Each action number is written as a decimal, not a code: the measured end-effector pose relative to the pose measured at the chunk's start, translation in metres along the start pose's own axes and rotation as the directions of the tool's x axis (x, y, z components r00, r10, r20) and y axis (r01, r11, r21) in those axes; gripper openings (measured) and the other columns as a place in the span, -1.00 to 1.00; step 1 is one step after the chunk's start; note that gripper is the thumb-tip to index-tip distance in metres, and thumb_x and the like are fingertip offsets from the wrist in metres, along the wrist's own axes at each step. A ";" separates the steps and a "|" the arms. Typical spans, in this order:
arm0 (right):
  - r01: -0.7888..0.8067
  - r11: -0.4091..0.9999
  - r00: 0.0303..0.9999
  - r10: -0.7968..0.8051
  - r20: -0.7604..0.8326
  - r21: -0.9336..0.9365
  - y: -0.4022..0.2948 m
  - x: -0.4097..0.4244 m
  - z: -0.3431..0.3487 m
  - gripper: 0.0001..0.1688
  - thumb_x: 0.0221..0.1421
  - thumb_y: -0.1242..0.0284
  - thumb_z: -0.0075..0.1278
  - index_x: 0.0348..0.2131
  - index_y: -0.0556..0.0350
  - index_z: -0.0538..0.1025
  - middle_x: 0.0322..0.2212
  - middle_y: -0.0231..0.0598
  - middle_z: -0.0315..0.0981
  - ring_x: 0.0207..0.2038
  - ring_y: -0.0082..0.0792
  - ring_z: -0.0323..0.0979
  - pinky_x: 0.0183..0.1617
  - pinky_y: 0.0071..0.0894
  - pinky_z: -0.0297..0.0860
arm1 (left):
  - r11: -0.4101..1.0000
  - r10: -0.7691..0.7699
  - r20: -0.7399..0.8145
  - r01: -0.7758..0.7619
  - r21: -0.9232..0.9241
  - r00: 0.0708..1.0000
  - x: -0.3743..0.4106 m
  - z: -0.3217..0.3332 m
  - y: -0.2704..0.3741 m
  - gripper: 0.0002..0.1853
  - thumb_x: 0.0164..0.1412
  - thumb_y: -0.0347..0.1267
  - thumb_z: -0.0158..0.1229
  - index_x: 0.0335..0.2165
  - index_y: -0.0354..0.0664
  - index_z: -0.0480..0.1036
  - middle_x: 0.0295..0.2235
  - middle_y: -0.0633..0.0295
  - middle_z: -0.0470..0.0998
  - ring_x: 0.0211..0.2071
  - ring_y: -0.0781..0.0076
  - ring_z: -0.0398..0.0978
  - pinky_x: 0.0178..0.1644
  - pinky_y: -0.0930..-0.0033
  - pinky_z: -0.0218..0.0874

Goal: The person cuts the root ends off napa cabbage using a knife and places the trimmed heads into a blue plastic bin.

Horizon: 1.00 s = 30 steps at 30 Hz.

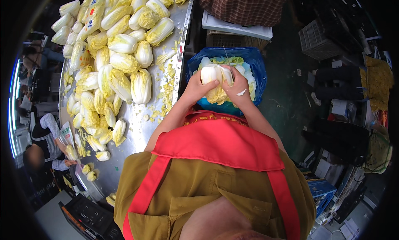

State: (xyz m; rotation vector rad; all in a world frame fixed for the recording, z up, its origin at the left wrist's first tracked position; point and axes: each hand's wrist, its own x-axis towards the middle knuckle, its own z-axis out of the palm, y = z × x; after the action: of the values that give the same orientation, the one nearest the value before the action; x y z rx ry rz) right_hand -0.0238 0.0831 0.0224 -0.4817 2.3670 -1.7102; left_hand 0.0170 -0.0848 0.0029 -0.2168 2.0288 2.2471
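Note:
Both my hands hold a napa cabbage (213, 76) in front of my red apron (218, 143). My left hand (199, 88) grips its left side, the thumb lying across the white base. Against the right side is my right hand (239, 88), with a scrap of white leaf stuck to its back. A thin blade, apparently a knife (226, 53), sticks out beyond my right fingers; its handle is hidden. Below the cabbage, a blue plastic bag (261, 68) stands open with loose cabbage leaves (248, 72) inside.
On the left, a metal table (137, 128) bears many napa cabbages (120, 81), some wrapped, and leaf scraps. A white foam lid (237, 26) rests on a crate past the bag. Across the table is another person (50, 140). More crates (319, 40) stand right.

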 end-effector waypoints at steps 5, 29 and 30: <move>0.001 0.997 1.000 -0.002 0.010 0.083 0.010 -0.001 0.001 -0.47 -0.10 0.58 0.01 -0.04 0.18 0.41 -0.15 -0.16 0.46 -0.11 -0.34 0.44 0.00 -0.45 0.31 | 0.999 -0.024 0.105 0.021 0.030 0.994 0.003 -0.008 0.005 -0.40 0.04 -0.33 0.28 0.01 -0.32 0.26 -0.13 0.19 0.44 -0.11 0.50 0.39 0.00 0.43 0.22; -0.212 0.969 0.977 0.209 -0.034 -0.124 0.066 0.004 -0.030 -0.38 -0.23 0.47 0.07 -0.06 0.21 0.44 -0.23 -0.02 0.51 -0.17 -0.14 0.50 -0.06 -0.35 0.37 | 0.838 -0.123 0.343 0.282 -0.466 0.931 0.002 -0.032 -0.002 -0.27 0.05 -0.23 0.22 0.14 -0.21 0.13 -0.05 0.13 0.40 0.00 0.29 0.39 0.07 0.26 0.26; -0.204 0.959 0.979 0.198 -0.047 -0.196 0.073 0.006 -0.033 -0.34 -0.25 0.34 0.17 -0.06 0.18 0.46 -0.24 0.02 0.51 -0.17 -0.08 0.49 -0.05 -0.31 0.37 | 0.812 -0.133 0.304 0.279 -0.512 0.943 0.004 -0.033 -0.006 -0.32 0.06 -0.27 0.19 0.12 -0.21 0.15 -0.05 0.11 0.41 -0.01 0.27 0.40 0.08 0.23 0.26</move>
State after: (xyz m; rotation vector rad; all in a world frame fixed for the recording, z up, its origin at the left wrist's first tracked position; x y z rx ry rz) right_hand -0.0519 0.1313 -0.0358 -0.2367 2.5220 -1.4082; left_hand 0.0150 -0.1170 -0.0066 -0.1698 1.1302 2.4981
